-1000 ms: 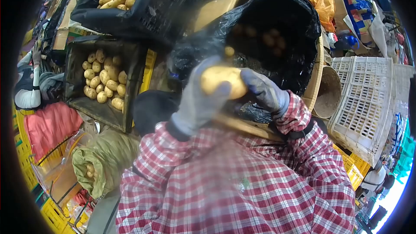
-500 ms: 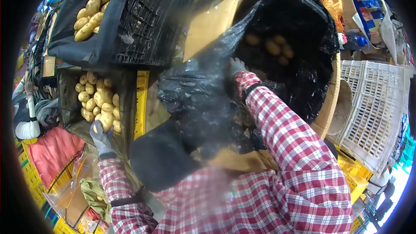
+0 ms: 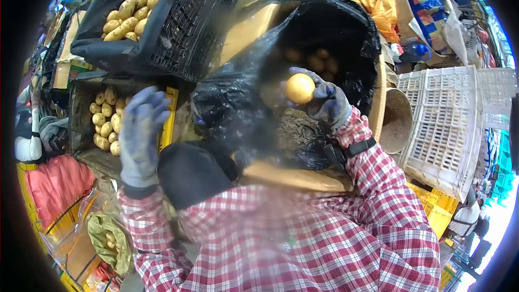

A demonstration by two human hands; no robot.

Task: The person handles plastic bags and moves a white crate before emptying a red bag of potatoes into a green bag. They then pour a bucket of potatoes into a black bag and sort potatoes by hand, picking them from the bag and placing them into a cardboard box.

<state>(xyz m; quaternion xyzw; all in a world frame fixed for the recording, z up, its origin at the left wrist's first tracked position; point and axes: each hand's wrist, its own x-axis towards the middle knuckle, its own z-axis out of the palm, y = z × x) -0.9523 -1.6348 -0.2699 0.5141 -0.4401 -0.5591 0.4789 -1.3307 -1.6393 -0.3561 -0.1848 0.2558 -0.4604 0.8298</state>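
My right hand [image 3: 331, 103], in a grey-blue glove, grips a yellow potato [image 3: 300, 88] above the opening of a large container lined with a black plastic bag [image 3: 367, 32]. Deeper in that bag lie several potatoes [image 3: 323, 65] in shadow, and dark soil [image 3: 300, 132] sits below my wrist. My left hand [image 3: 141, 135], gloved too, is raised with its fingers stretched out and holds nothing. It hovers in front of the right side of a low dark crate [image 3: 86, 89], hiding part of the potatoes [image 3: 108, 113] inside.
A black crate [image 3: 178, 27] with more potatoes stands at upper left. Near it is a yellow crate edge [image 3: 168, 119]. White plastic baskets [image 3: 443, 130] and a round bowl [image 3: 397, 121] are on the right. A green sack [image 3: 108, 238] lies at lower left. Another person's sleeve [image 3: 28, 148] shows far left.
My left hand has let go of a potato in the low crate and lifted to the right. My right hand has come up out of the bag with a potato.
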